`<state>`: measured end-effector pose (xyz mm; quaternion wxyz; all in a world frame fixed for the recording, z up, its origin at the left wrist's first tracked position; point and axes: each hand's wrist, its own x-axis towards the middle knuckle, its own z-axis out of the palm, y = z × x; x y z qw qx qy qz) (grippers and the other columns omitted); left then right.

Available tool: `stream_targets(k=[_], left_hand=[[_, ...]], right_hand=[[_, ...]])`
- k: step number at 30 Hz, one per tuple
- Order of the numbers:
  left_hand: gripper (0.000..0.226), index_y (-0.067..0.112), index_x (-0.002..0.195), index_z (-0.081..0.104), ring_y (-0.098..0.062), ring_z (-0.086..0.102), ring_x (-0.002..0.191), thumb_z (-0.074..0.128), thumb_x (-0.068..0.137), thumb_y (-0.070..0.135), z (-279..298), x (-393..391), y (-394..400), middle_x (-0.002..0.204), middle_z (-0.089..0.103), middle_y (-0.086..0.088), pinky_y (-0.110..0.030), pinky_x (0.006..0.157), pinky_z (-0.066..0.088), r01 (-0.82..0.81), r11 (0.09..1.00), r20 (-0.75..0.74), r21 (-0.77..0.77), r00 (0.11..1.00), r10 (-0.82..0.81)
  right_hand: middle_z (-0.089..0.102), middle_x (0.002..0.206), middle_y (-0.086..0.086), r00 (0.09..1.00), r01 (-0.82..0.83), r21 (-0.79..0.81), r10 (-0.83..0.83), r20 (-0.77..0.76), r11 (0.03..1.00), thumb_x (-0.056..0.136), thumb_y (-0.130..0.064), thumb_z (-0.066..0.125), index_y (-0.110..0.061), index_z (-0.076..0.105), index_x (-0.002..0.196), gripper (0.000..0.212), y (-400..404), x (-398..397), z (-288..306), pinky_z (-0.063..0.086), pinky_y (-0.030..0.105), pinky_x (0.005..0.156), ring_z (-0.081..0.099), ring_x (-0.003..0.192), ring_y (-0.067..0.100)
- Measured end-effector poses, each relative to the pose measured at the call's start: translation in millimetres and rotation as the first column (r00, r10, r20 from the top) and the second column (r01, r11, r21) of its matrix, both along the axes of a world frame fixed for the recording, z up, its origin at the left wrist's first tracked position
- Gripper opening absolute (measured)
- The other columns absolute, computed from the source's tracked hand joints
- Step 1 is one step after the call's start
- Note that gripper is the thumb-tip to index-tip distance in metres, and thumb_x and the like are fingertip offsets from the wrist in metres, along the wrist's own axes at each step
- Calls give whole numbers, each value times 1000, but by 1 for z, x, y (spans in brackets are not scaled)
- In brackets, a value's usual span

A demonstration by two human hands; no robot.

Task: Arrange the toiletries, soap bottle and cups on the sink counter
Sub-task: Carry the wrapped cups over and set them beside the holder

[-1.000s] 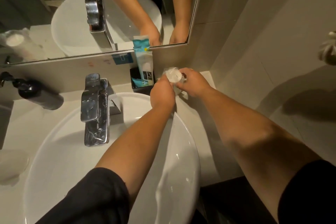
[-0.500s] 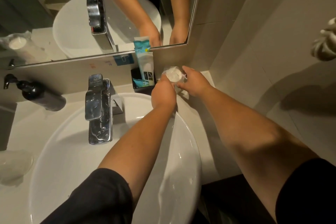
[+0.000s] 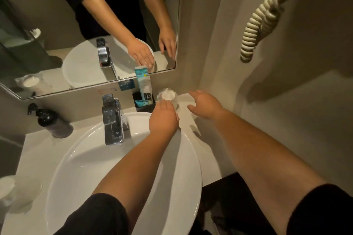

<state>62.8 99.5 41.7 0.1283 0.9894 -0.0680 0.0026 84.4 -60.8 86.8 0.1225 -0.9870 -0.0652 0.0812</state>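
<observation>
Wrapped cup (image 3: 167, 96): upright on the counter (image 3: 193, 135) at the far right corner, just right of the black holder (image 3: 140, 104).
Left hand (image 3: 164, 118): fingers relaxed and spread, tips at the cup's near side, perhaps touching; grasps nothing.
Right hand (image 3: 205, 106): fingers spread wide, hovering just right of the cup, apart from it, holding nothing.
Toiletry packet (image 3: 144, 84): teal and white, standing in the black holder against the mirror (image 3: 57, 25).
Soap bottle (image 3: 50, 121): black pump type, far left of the faucet (image 3: 112, 120).
Second wrapped cup (image 3: 17, 191): near left on the counter, beside the basin (image 3: 76, 158).
</observation>
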Motion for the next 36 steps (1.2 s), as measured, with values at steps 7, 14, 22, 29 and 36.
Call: stream_targets(k=[7,14,22,29,36], left_hand=[[61,6,141,37,-29,43,130,48,93,43,10,-44,11,143,45,-15,-38,110,36,51,997,59,59,997,-54],[53,14,132,46,-25,55,112,48,92,48,18,-112,22,126,58,-6,-39,97,43,56,986,106,156,992,-73],[44,18,118,57,-23,60,95,50,90,52,26,-212,44,111,64,-2,-38,86,51,-128,977,106,173,988,111],[42,17,116,56,-25,58,92,48,91,49,44,-270,104,108,62,-5,-37,80,49,-282,940,117,193,957,264],[47,16,122,53,-26,57,100,42,93,52,40,-305,188,114,60,-6,-38,85,47,-438,870,95,228,899,427]], right_hand=[[43,146,10,999,-39,-91,37,-21,995,92,-39,53,-14,35,147,62,-2,-54,3,34,37,111,40,133,29],[48,142,8,991,-135,-100,137,12,986,92,-48,51,-16,43,142,60,5,-118,0,38,39,106,46,128,28],[55,138,0,969,-245,-42,246,17,969,89,-48,60,-25,48,137,55,27,-200,8,42,39,104,56,119,22],[52,142,2,891,-449,-64,452,47,891,90,-47,58,-22,47,140,57,93,-226,24,41,37,105,50,126,23],[49,139,5,807,-588,-69,590,9,806,91,-46,54,-18,44,142,59,181,-230,16,41,38,102,45,126,26]])
